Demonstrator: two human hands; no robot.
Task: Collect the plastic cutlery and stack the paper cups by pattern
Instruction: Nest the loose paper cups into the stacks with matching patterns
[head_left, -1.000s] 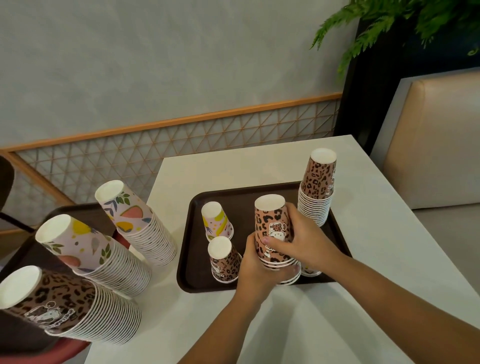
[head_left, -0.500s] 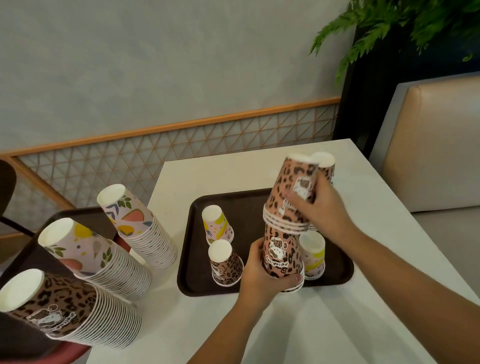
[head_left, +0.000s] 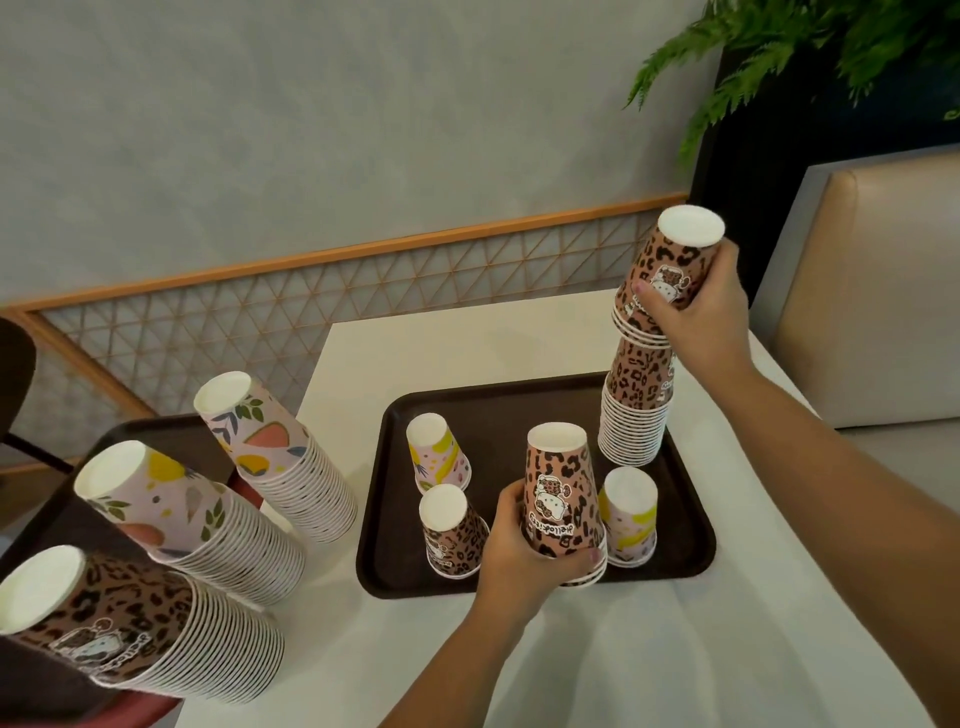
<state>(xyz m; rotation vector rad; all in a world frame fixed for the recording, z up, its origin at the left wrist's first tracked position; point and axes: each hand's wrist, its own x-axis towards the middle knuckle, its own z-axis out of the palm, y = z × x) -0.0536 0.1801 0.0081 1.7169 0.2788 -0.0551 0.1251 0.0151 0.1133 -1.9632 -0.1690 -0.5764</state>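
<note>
Right hand (head_left: 696, 317), its grip wrapped round a short nest of leopard cups (head_left: 662, 283), holds that nest over the tall leopard stack (head_left: 634, 410) at the far right of the brown tray (head_left: 519, 405), while the left hand (head_left: 519, 551) grips a smaller leopard nest (head_left: 563, 499) at the tray's near edge. Likely faults: a tilted or off-centre descent could jam the rims or topple the tall stack toward the bench (head_left: 727, 623) edge. Loose floral cups (head_left: 439, 452) nearby could be knocked over by the left forearm; no cutlery is visible.
</note>
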